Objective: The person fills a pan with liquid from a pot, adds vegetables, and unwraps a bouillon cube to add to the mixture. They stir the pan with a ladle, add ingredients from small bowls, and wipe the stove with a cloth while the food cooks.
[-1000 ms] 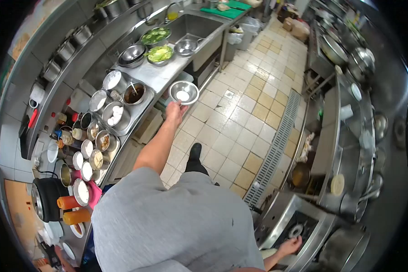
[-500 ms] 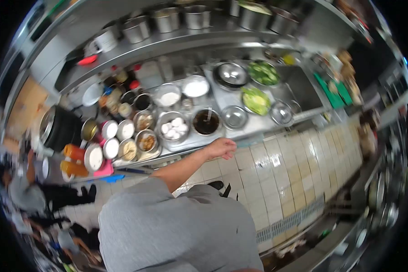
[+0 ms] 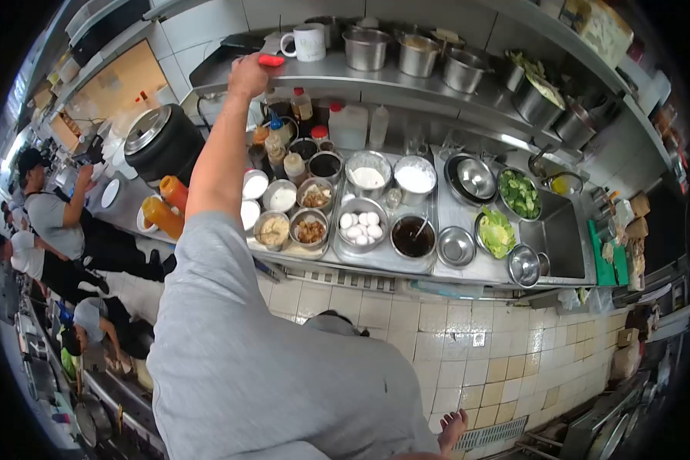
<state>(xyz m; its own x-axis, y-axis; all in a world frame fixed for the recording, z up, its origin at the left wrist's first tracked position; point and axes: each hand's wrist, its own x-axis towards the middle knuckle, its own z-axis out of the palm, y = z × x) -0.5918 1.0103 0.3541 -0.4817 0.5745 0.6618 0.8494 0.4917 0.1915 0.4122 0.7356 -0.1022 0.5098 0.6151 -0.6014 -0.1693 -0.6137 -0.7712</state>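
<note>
At the left end of the upper metal shelf, my left hand [image 3: 248, 75] is closed around one end of a red handle [image 3: 271, 60]. What the handle belongs to is mostly hidden; a dark flat shape lies behind it. A white mug [image 3: 307, 42] stands just right of the handle. My right hand [image 3: 452, 429] hangs low beside my body over the tiled floor, fingers loosely apart, holding nothing. Below the shelf, the counter carries a bowl of eggs [image 3: 361, 228], a pot of dark sauce [image 3: 412, 236] and tubs of white powder [image 3: 415, 175].
Metal pots [image 3: 366, 50] line the shelf. Bottles [image 3: 303, 107] crowd beneath it. Bowls of greens [image 3: 519, 194] stand near the sink [image 3: 553, 239]. At left are a black round cooker [image 3: 163, 142], orange sauce bottles [image 3: 162, 216] and several people, one in a cap [image 3: 54, 199].
My left hand has moved from in front of the dark sauce up to the shelf and onto the red handle. My right hand has come into view at the lower right.
</note>
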